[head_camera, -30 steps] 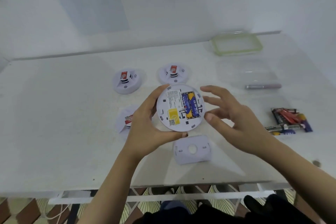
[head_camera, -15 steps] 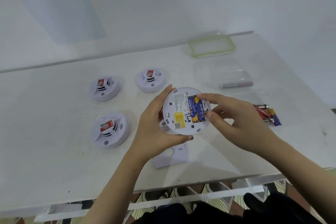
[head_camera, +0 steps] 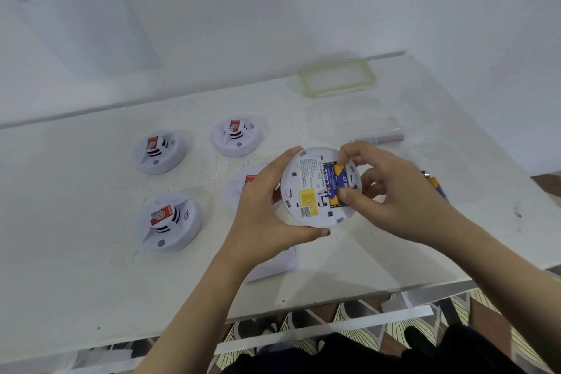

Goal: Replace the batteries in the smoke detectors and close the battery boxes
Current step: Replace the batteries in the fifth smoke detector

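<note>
- Table [head_camera: 76, 267], white and scuffed, stands against a white wall and carries everything below.
- Printed paper sheet [head_camera: 76, 15] hangs on the wall at the upper left; its text is too blurred to read.
- Left hand [head_camera: 267, 215] grips the smoke detector [head_camera: 299, 182] by its left rim, fingers curled over the top edge and thumb under the bottom edge, and holds it above the middle of the table.
- Right hand [head_camera: 394, 191] reaches into the open battery box, with forefinger at the top end and thumb at the bottom end of the pinched battery [head_camera: 340, 177]; the other fingers are curled behind.
- The smoke detector is turned back side up, showing a printed label, a yellow sticker and the uncovered box.
- Near-left detector [head_camera: 168, 222], far-left detector [head_camera: 158, 152] and far-middle detector [head_camera: 237, 135] sit face up on the table, well apart from each other.
- Half-hidden detector [head_camera: 243, 182] lies behind the left hand.
- Green-rimmed lid [head_camera: 337, 76] lies at the far edge.
- Clear container [head_camera: 379, 136], just beyond the right hand, has a pinkish battery inside.
- White plastic plate [head_camera: 273, 264] lies under the left wrist.
- Loose batteries [head_camera: 437, 185] show past the right wrist.
- Second battery [head_camera: 326, 179], blue, lies in the box, touching the pinched one on its left.
</note>
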Demonstrator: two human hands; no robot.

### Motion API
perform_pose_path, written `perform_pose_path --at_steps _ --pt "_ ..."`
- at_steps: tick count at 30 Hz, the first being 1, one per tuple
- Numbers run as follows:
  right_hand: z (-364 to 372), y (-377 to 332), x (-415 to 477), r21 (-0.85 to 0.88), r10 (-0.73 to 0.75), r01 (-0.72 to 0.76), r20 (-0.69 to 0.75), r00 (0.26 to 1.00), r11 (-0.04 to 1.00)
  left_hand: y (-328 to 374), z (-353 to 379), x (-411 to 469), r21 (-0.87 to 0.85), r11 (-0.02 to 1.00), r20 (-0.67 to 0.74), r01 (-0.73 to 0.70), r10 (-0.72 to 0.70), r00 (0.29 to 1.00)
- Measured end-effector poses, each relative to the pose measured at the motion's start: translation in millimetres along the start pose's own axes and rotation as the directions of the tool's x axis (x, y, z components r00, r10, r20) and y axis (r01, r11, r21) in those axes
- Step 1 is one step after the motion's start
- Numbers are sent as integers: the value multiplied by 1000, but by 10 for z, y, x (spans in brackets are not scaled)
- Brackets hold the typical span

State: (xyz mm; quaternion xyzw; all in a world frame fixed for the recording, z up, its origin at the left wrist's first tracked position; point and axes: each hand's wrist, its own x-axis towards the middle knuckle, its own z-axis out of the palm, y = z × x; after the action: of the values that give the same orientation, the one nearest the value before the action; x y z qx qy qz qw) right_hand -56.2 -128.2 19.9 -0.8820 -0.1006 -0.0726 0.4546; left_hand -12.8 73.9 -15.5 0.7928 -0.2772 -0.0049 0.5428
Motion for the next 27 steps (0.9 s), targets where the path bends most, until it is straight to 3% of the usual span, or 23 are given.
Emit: perform_pose_path --at_steps 5,9,13,16,27 --pt "-46 21 -25 9 -5 5 19 1000 1000 25 52 17 -3 1000 4 -20 20 1000" --pt "-26 25 -61 8 -35 35 -79 996 999 53 52 53 -46 999 -19 -29 28 999" --pt "-32 78 -76 -122 -84 64 -170 982 990 65 64 83 -40 998 -19 -46 46 999" --pt "-7 98 -89 -220 -198 158 -171 965 963 83 78 118 -43 997 -37 -60 58 998" --pt "-16 147 -85 -229 -247 202 -191 950 952 79 101 191 36 994 -1 -107 107 994"
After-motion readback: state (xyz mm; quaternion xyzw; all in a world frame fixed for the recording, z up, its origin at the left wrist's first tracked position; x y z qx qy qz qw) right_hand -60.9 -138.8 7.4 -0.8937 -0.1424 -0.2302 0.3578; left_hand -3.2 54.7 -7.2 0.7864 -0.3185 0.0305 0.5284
